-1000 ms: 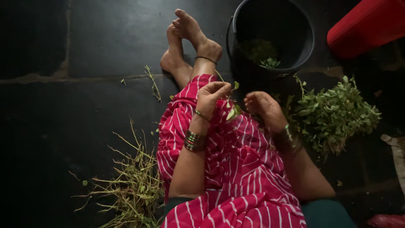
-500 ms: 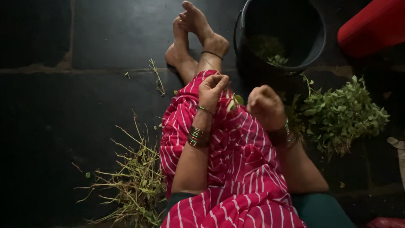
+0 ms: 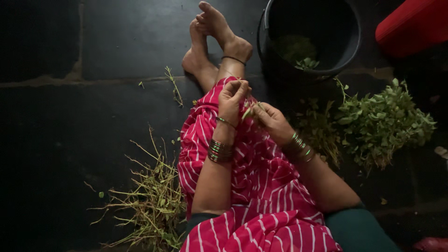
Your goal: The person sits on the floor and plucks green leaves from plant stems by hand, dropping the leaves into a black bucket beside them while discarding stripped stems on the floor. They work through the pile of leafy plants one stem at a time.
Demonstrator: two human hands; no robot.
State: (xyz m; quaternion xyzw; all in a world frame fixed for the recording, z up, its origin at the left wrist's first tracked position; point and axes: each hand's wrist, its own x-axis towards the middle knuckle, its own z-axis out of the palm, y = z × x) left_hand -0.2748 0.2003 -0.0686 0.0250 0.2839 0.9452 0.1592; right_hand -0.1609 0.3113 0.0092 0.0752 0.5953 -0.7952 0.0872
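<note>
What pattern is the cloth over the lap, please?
The cloth is red-pink with thin white stripes, seen in the head view.

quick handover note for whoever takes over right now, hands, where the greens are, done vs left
Left hand and right hand meet over the lap, pinching a small leafy sprig between them.
Unpicked leafy bunch lies on the floor to the right.
Black bucket by the feet holds a small heap of picked leaves.
Bare stems are piled on the floor to the left.
Done: some leaves in the bucket, many stems stripped.
Left: the sprig in hand and the large bunch.
</note>
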